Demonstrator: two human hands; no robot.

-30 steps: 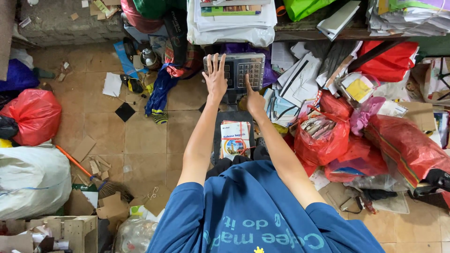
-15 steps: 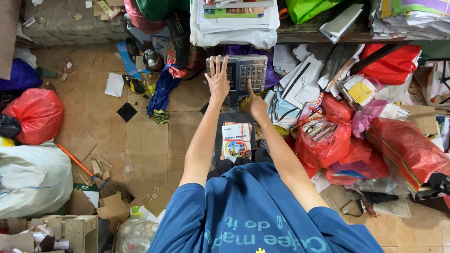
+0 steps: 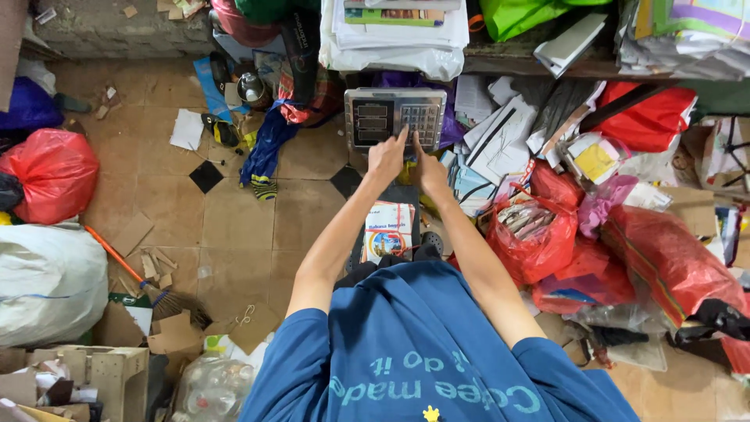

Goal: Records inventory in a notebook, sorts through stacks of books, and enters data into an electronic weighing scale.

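Both hands on the scale head [image 3: 396, 117]. Left hand [image 3: 386, 159] has its index finger out on the keypad, other fingers loosely curled, holding nothing. Right hand [image 3: 429, 168] likewise: one finger on the keys, nothing gripped.

Scale head sits propped on the floor under the shelf [image 3: 547, 66], just beyond the black platform [image 3: 394, 203] that carries a printed booklet [image 3: 388, 230].

Handling, my read: head is a rigid box with a brushed metal face, hard edges and dark display windows, so moderately heavy and stiff; the face looks slick. Take it by both side edges, not by the keypad. Keys need light taps only.

Around the scale: soft crinkly red bags [image 3: 531, 238] to its right, loose paper sheets [image 3: 500, 133] beside it, smooth tan tiles [image 3: 234, 227] to its left.
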